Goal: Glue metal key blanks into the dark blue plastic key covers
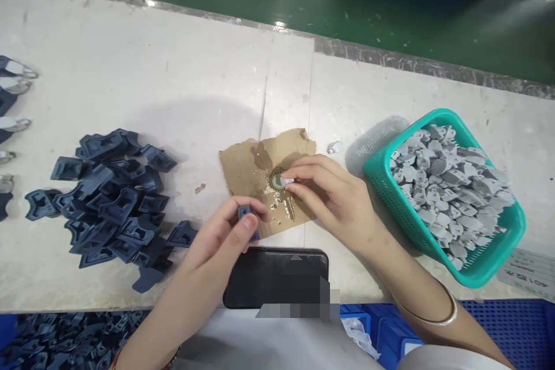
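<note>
My left hand (229, 231) grips a dark blue plastic part (245, 211) between thumb and fingers, over the lower left edge of a brown cardboard piece (247, 170). Between the thumb and fingertips of my right hand (336, 196) is a small light grey part (286, 181). It is at a small round dish (276, 179) on the cardboard; whether they touch is hard to tell. Wet, shiny spots surround the dish. A pile of dark blue parts (117, 202) lies to the left. On the right, a green basket (481, 274) holds many light grey parts (455, 185).
A black phone (275, 280) lies at the table's near edge. One loose grey part (334, 147) is beyond my right hand. Joined parts (15, 85) line the far left. Blue bins (390, 335) and a crate of dark parts (65, 338) stand below the edge.
</note>
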`<state>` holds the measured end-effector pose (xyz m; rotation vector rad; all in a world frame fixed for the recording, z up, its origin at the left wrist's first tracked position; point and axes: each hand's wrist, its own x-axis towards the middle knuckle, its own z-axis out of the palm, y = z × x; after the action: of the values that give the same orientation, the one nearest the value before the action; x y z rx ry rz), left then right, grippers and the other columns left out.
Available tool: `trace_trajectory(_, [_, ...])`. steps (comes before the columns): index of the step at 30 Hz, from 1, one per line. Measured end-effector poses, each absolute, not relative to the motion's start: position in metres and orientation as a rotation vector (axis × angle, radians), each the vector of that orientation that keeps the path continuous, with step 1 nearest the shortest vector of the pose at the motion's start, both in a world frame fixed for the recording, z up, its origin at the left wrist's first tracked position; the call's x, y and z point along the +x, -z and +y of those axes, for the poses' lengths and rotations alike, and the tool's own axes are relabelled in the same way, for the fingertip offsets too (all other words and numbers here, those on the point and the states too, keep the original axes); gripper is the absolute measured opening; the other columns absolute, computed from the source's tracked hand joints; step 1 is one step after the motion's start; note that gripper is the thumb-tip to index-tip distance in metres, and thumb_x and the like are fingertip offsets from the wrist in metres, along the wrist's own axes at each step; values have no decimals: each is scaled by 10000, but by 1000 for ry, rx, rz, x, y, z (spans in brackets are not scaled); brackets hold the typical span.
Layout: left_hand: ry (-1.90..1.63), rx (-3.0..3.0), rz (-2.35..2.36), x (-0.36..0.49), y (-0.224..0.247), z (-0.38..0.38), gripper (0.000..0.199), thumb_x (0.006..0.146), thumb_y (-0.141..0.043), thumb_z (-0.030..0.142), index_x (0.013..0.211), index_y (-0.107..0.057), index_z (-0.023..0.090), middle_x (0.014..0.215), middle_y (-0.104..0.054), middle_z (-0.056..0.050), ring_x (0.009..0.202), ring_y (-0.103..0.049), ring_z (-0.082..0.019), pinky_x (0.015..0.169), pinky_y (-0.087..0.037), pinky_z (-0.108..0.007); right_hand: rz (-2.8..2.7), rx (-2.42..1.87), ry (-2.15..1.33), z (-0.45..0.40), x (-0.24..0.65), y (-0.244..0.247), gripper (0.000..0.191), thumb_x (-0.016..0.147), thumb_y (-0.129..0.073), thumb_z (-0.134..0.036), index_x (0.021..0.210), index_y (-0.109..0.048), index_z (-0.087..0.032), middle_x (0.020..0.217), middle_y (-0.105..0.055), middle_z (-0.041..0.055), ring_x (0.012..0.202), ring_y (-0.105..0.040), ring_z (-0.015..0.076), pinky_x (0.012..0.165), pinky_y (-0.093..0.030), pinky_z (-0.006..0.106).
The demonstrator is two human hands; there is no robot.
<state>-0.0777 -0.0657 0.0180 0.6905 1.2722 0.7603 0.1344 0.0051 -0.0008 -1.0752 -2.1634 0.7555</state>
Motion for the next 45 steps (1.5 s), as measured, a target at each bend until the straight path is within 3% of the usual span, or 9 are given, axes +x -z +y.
trace_trajectory(3, [-672,861,1340,-75,-22,-67,197,994,-605,402,1126,-708,298,979,-701,-5,724,-555,-131,635,-459,-216,-2208,-1040,-690,5,134,2,114,1014,-617,-154,1092,-683,-205,1080,-745,87,1069,-713,200,938,-578,348])
trace_trajectory(8, [-693,1092,1353,-73,-19,-63,165,996,-595,297,1110,-714,296,1036,-720,15,814,-619,-132,714,-493,-216,-2156,-1024,-690,4,135,2,119,984,-655,-115,1086,-698,-157,1059,-742,100,1057,-713,178,944,-568,302])
trace_trajectory(12, [-673,1256,1310,-74,-12,-62,150,1025,-566,285,1117,-684,301,1051,-681,32,759,-577,-93,634,-454,-183,-2152,-1020,-730,3,135,1,113,983,-655,-114,1071,-714,-151,1064,-747,103,1063,-710,179,946,-564,300])
trace_trajectory(18, [-671,1420,1190,-73,-3,-62,100,1058,-505,251,1072,-603,246,1027,-627,20,828,-567,-93,688,-443,-180,-1691,-1202,-1124,0,134,-4,89,939,-730,-162,995,-764,-223,976,-778,13,856,-710,135,755,-580,255])
trace_trajectory(24, [-638,1494,1205,-73,-2,-60,114,1073,-463,227,1010,-558,227,940,-574,33,810,-533,-89,728,-410,-183,-1399,-1152,-1389,-5,129,-10,165,876,-770,-108,942,-802,-255,913,-797,-19,785,-737,116,717,-609,228])
trace_trajectory(31, [-625,1532,1213,-70,0,-60,107,1081,-444,237,1031,-538,230,947,-573,34,816,-544,-96,741,-419,-187,-1476,-1073,-1454,-10,125,-11,155,886,-759,-102,956,-797,-235,933,-803,4,860,-760,134,762,-629,235])
trace_trajectory(45, [-612,1557,1225,-70,3,-61,120,1083,-443,234,1091,-561,252,1019,-618,27,928,-608,-101,818,-457,-182,-1751,-1030,-1247,-10,124,-9,100,910,-737,-107,943,-772,-196,956,-802,30,892,-753,132,782,-604,212])
